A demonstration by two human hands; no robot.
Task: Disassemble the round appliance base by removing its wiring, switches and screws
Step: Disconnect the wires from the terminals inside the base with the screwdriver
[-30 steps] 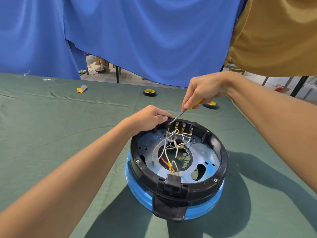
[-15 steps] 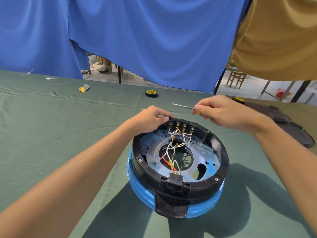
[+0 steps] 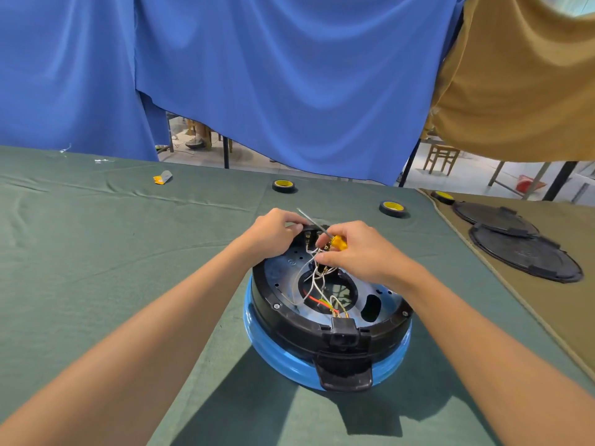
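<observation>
**Pinching thin wires at the far rim**

Sitting on the green desk (image 3: 128,252), near the middle: the round appliance base (image 3: 328,320), black rim up, blue shell beneath, metal plate and wiring laid bare. Looks rigid and bulky, probably weighty enough to stay put yet apt to swivel on the cloth, so worth bracing at the rim.

Doing just that with the left grip (image 3: 273,235), fingers curled over the far-left edge of the rim, right beside the terminal block (image 3: 309,235).

Now the right grip (image 3: 357,252): closed round a yellow-handled screwdriver (image 3: 338,243), shaft angled up and away toward the left grip, tip idle in the air. Fingertips (image 3: 322,260) meanwhile pinching at the white wires (image 3: 315,278) just below the terminals. Can't tell exactly which lead is caught.

Thin, floppy stuff, this wiring. Best taken right at the connector rather than mid-span, for fear of snapping a strand or bending a tab.

Red wire (image 3: 317,300) trailing toward the near socket (image 3: 343,338), well apart from both grips. Rim screw (image 3: 276,306) in place, not yet tackled.

Base directly under both grips, wire bundle right beneath the right fingertips.
</observation>
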